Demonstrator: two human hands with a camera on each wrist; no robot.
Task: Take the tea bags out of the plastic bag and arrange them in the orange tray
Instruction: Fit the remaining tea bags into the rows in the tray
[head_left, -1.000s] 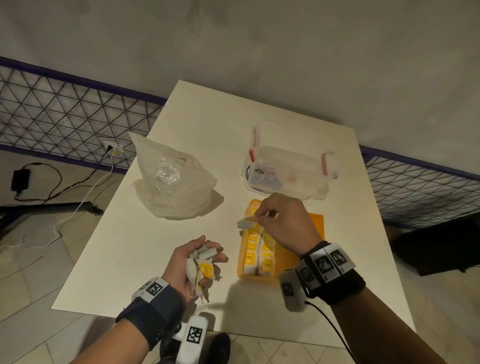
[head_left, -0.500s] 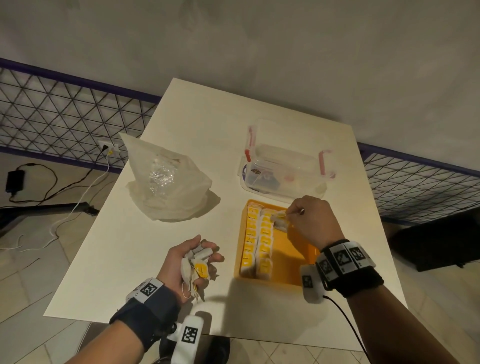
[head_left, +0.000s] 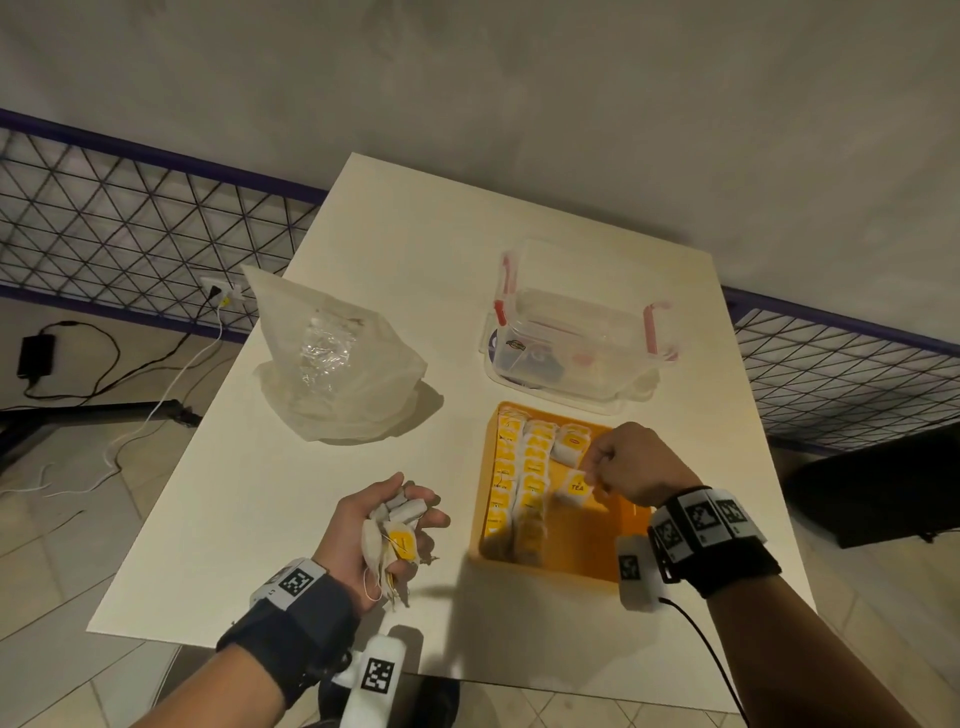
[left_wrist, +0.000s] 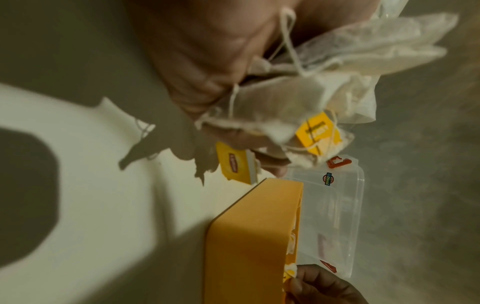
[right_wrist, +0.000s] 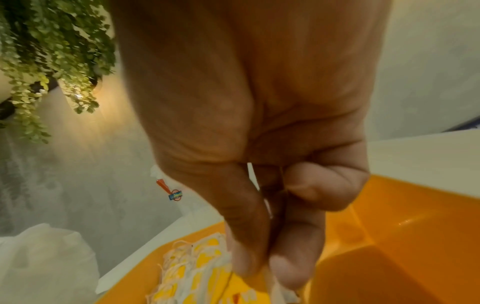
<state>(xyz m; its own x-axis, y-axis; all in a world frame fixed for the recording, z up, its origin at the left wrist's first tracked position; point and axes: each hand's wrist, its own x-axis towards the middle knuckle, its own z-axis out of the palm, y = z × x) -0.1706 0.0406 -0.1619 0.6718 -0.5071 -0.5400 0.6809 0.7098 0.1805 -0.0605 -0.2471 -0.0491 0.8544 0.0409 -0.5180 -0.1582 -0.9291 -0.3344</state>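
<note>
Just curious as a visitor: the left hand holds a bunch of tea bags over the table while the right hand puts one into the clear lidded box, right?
Not quite. The right hand is placing its tea bag in the orange tray, not the clear box behind it; the head view shows this. The left hand does hold a bunch of tea bags over the table.

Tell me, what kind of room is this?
Probably an ordinary room at home, not a workshop: a plain white table against a bare wall, tiled floor, a wall socket, and a trailing green plant.

Orange tray right half bare; clear box crowds far edge.
</note>
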